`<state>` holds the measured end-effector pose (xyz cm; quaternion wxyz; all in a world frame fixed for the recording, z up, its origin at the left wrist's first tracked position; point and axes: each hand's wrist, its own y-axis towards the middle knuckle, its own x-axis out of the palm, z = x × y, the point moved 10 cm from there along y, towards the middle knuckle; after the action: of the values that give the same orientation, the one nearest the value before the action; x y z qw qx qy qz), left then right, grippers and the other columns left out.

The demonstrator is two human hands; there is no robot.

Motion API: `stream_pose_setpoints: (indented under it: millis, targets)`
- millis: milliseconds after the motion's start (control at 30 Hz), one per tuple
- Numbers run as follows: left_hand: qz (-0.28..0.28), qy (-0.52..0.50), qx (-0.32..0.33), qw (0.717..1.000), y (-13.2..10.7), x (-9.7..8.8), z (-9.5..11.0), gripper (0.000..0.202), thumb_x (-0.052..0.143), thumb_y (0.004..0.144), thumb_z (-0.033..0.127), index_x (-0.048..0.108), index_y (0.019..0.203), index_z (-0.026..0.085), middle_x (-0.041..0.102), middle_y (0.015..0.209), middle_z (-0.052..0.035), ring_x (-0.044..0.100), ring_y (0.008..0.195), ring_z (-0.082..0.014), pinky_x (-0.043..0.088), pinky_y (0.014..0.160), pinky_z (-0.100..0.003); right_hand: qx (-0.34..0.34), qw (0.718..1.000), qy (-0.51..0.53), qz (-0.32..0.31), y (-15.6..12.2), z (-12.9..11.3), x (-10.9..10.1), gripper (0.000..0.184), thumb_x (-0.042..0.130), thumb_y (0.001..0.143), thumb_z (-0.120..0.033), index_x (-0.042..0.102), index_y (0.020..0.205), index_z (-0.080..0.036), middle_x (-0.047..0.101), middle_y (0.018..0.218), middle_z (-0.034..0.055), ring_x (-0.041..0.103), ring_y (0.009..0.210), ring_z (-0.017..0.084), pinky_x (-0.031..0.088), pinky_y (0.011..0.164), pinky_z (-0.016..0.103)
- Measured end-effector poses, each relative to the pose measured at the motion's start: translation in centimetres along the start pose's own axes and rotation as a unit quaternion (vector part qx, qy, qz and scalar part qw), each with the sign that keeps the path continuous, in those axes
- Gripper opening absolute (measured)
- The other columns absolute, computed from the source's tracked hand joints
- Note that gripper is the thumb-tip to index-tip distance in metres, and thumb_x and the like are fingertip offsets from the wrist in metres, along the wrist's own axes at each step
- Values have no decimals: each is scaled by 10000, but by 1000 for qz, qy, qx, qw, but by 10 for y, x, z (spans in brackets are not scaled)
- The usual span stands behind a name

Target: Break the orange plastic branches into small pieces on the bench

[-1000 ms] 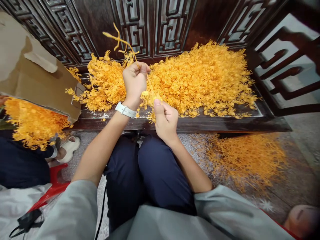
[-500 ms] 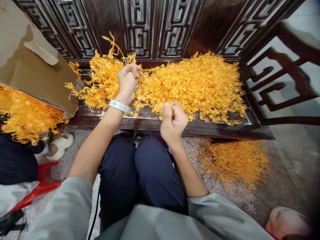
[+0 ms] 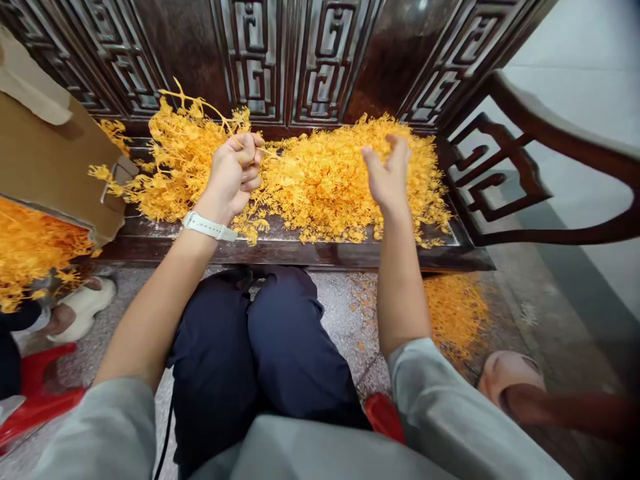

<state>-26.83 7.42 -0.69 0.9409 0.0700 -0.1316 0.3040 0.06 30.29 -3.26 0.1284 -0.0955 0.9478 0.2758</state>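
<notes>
My left hand, with a pale watch at the wrist, is closed in a pinch on a thin yellow plastic flower stem. One end of the stem sticks up to the left, and a thin piece shows to the right of the fingers. Around it lies a smaller pile of yellow plastic flowers on the bench. My right hand is over the larger heap of yellow plastic flowers, thumb and fingers apart. Nothing shows in it.
A dark wooden bench with a carved back and an armrest holds the flowers. At left stands a cardboard box beside more orange-yellow flowers. Yellow stems lie on the floor. People's feet and red stools are nearby.
My right hand has moved from the heap's front edge to above its right part, and its fingers have opened. My left hand still pinches the stem. The view has shifted a little.
</notes>
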Motion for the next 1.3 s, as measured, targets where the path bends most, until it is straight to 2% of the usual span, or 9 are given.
stream_pose_setpoints:
  millis: [67, 167, 300, 400, 467, 567, 733, 1067, 1300]
  targets:
    - [-7, -8, -7, 1000, -3, 9, 1, 271, 831, 923, 434, 649, 799, 276, 565, 600, 43, 312, 346, -63, 163, 348, -302, -10, 996, -88, -6, 10, 1, 9, 762, 702, 845, -793, 575, 1353, -240, 446, 1620, 205, 425, 1543, 391, 413, 1219, 647]
    - [-17, 0, -10, 1000, -5, 19, -1, 285, 814, 944, 449, 649, 793, 274, 556, 588, 42, 307, 349, -69, 164, 355, -309, -5, 1000, -5, -23, -6, -13, 35, 780, 510, 935, -873, 606, 1397, -251, 502, 1599, 177, 517, 1492, 368, 484, 1170, 643]
    - [-16, 19, 18, 1000, -5, 32, -8, 299, 834, 928, 508, 677, 818, 278, 594, 621, 30, 334, 388, -81, 193, 369, -313, 61, 961, 225, -146, -68, -58, 97, 800, 326, 989, -895, 674, 1268, -231, 711, 1222, 133, 715, 1072, 226, 630, 860, 409]
    - [-16, 47, 64, 997, -5, 41, -11, 336, 839, 929, 520, 672, 800, 259, 597, 650, 12, 377, 433, -86, 241, 399, -293, 142, 927, 308, -158, -102, -83, 120, 652, 562, 941, -849, 660, 1133, -233, 697, 951, 51, 622, 723, 118, 523, 611, 253]
    - [-9, 67, 94, 993, -3, 41, -13, 344, 829, 940, 512, 669, 782, 252, 590, 651, 2, 412, 469, -97, 275, 426, -285, 198, 911, 338, -127, -111, -86, 121, 583, 739, 866, -781, 611, 1027, -235, 609, 787, -17, 456, 549, 71, 383, 479, 223]
    - [13, 95, 134, 986, 1, 36, -14, 352, 811, 956, 499, 668, 757, 246, 592, 652, -13, 489, 542, -127, 363, 487, -281, 245, 897, 356, -91, -117, -83, 114, 583, 799, 839, -738, 491, 858, -243, 409, 625, -91, 264, 461, 48, 233, 411, 227]
    - [74, 136, 197, 968, 6, 27, -8, 375, 796, 971, 441, 636, 712, 223, 630, 709, -31, 546, 610, -146, 460, 577, -291, 272, 882, 368, -108, -146, -95, 106, 666, 733, 881, -769, 354, 715, -247, 276, 568, -106, 219, 422, 39, 193, 390, 221]
    - [51, 171, 207, 962, -11, 63, 13, 286, 710, 1011, 187, 646, 733, 201, 617, 693, -17, 577, 642, -138, 442, 618, -280, 333, 800, 465, -179, -186, -137, 88, 690, 769, 899, -671, 299, 646, -235, 271, 558, -89, 189, 404, 32, 108, 356, 202]
    - [47, 152, 192, 969, -14, 74, 15, 306, 698, 1004, 124, 625, 714, 191, 602, 685, -12, 554, 628, -131, 433, 630, -287, 239, 862, 406, -188, -191, -140, 72, 604, 727, 969, -612, 404, 647, -215, 337, 546, -84, 260, 412, 34, 222, 374, 191]
